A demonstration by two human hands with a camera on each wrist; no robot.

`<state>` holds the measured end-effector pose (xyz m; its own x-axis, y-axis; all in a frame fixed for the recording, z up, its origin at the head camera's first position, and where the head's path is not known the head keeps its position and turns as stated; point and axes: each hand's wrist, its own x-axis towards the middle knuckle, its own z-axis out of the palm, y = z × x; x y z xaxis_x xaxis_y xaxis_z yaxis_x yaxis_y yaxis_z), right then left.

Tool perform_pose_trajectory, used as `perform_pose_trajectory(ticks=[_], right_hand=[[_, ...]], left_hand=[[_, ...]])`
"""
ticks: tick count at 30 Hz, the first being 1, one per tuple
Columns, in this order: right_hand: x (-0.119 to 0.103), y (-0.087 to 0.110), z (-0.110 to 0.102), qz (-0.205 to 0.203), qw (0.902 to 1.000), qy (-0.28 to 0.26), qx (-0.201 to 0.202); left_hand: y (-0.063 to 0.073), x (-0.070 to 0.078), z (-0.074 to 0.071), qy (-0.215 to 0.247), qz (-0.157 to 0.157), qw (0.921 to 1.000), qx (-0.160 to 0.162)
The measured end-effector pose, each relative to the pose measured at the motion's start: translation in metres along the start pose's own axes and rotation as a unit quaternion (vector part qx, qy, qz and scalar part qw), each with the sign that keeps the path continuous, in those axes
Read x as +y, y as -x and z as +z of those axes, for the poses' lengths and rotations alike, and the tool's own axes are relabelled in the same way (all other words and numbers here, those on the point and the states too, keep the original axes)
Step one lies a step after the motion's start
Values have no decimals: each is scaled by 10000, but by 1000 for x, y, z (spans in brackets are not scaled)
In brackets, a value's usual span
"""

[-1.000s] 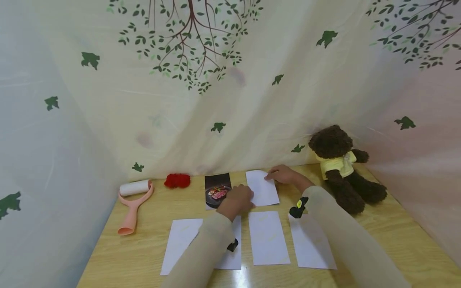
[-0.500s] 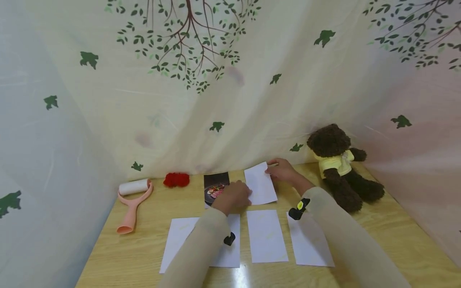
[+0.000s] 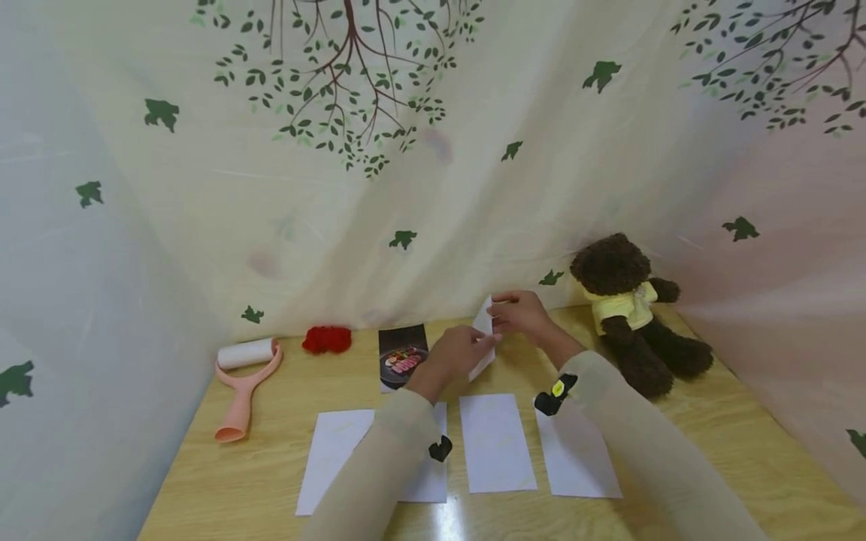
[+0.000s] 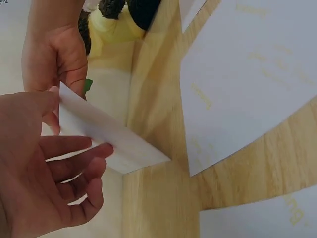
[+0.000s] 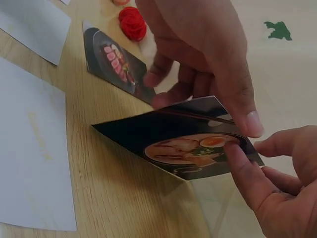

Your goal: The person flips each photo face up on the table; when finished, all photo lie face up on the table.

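A picture card [image 3: 483, 323] stands raised on edge at the back of the table. Its blank white back [image 4: 99, 131] faces the left wrist camera. On its printed side [image 5: 181, 148], a bowl of food with a halved egg shows on black. My right hand [image 3: 528, 315] pinches the far edge, one finger lying across the print in the right wrist view. From the left, my left hand [image 3: 456, 353] pinches it too, thumb at the top edge and fingers against the white back. Just left lies another food card [image 3: 402, 357], face up.
White cards lie in a front row, including one in the middle [image 3: 497, 443] and one at right [image 3: 578, 451]. A pink-handled lint roller [image 3: 246, 383] and a red fuzzy object [image 3: 327, 340] are at left. A brown teddy bear [image 3: 622, 308] sits at back right, before a curtain [image 3: 304, 225].
The card was nearly flat, white side up; it has been lifted and tipped upright. My left hand has moved up and right onto it, while the right hand has come slightly left.
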<state>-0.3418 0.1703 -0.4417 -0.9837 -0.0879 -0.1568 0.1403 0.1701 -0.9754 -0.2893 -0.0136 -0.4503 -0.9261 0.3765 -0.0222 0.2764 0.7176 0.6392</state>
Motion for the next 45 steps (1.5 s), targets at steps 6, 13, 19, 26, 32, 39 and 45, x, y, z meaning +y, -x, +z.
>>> perform_pose_trajectory(ticks=[6,13,19,26,32,39,45], right_hand=[[-2,1,11,17,9996,-268,-129],[7,0,17,-27,9989,246,-394],[24,2,20,-357,9873,1427,-600],[39,-1,20,-884,9448,3007,-956],[39,2,16,-1025,9014,4092,-977],[34,5,16,-1108,8965,4209,-831],[26,23,33,-1622,9008,3993,-520]], left_hand=[[-2,-7,-4,447,89,9967,670],[-4,-14,-10,1053,-49,9871,1208],[-3,-23,-9,1148,-622,9882,802],[2,-34,-7,-7,-1002,9931,615],[23,-44,-29,-846,-1062,9845,1106],[72,-74,-74,-509,-1153,9812,1462],[107,-94,-101,-389,-1147,9802,1568]])
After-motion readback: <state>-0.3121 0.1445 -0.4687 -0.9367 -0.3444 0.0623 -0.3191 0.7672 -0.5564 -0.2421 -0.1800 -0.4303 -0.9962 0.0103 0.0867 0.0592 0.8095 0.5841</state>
